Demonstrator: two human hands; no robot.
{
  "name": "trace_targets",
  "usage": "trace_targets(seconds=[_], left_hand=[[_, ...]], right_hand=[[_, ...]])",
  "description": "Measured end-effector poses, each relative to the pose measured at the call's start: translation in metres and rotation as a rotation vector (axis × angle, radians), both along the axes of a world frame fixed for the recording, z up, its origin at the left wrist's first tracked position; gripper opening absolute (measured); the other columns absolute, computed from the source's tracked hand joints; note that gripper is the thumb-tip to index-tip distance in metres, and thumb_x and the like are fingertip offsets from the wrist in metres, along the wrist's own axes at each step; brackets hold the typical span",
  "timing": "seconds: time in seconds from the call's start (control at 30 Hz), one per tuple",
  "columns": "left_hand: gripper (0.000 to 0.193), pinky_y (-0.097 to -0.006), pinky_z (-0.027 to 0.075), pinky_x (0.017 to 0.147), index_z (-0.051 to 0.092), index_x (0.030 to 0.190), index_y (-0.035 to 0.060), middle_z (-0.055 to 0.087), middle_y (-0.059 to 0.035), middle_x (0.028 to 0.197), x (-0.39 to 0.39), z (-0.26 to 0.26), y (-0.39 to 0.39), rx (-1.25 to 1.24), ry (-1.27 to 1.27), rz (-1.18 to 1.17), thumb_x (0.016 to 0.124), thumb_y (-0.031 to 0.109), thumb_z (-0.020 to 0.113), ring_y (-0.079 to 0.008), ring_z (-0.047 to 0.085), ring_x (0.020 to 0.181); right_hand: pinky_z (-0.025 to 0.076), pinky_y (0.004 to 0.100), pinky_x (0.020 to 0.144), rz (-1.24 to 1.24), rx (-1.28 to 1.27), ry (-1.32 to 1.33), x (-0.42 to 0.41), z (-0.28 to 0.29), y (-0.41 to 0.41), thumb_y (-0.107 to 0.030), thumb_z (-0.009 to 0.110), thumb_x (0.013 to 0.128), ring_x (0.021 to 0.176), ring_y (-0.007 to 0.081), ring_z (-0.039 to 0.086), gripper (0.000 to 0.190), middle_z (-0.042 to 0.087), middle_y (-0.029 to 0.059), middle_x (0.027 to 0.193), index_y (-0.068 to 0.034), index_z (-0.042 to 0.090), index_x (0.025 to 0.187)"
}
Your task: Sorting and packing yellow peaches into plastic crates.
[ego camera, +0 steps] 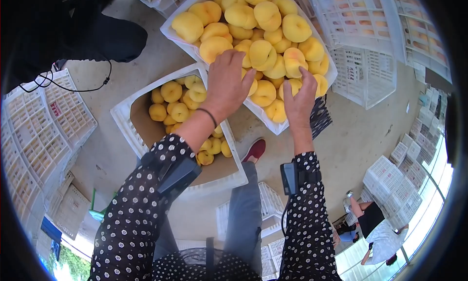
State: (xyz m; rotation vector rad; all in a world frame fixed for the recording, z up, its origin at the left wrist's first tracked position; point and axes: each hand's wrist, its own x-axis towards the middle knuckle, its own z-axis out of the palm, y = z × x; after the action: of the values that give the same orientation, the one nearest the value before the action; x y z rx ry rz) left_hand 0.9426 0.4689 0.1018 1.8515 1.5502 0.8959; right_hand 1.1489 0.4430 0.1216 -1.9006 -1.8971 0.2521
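Note:
A white plastic crate, lined with thin sheeting, is heaped with yellow flat peaches. My left hand lies over the heap's near left edge, its fingertips by a large peach; its palm side is hidden, so a hold cannot be told. My right hand is at the near right part of the heap, thumb and forefinger apart around a peach, with no clear grip visible. Below my left forearm stands a second white crate with a cardboard lining, partly filled with smaller yellow peaches.
Stacked white crates with fruit stand at the upper right, beside a see-through crate. More crates line the left. A dark-clothed person's leg with a cable is at the upper left. Another person is at the far lower right.

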Motion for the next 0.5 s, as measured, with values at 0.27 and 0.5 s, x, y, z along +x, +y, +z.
trace_targets(seconds=[0.27,0.5], left_hand=[[0.052,-0.0431,0.032,0.096,0.059,0.108,0.0025,0.057,-0.0145,0.109,0.070,-0.021,0.049,-0.234,0.359,0.146,0.074,0.039,0.070,-0.0301,0.046,0.112],[0.057,-0.0461,0.036,0.093,0.048,0.117,0.0027,0.056,-0.0185,0.110,0.067,-0.011,-0.003,-0.158,-0.057,0.136,0.068,0.016,0.076,-0.0348,0.050,0.106]], right_hand=[[0.044,0.0439,0.097,-0.125,-0.387,-0.127,0.048,-0.028,0.072,-0.054,0.068,0.078,0.110,0.0409,0.059,0.078,0.062,0.0287,0.115,0.008,0.055,0.123],[0.044,0.0368,0.099,-0.064,-0.385,-0.045,0.032,-0.018,0.061,-0.035,0.078,0.075,0.118,0.0316,0.056,0.082,0.054,0.0247,0.130,0.000,0.037,0.137]])
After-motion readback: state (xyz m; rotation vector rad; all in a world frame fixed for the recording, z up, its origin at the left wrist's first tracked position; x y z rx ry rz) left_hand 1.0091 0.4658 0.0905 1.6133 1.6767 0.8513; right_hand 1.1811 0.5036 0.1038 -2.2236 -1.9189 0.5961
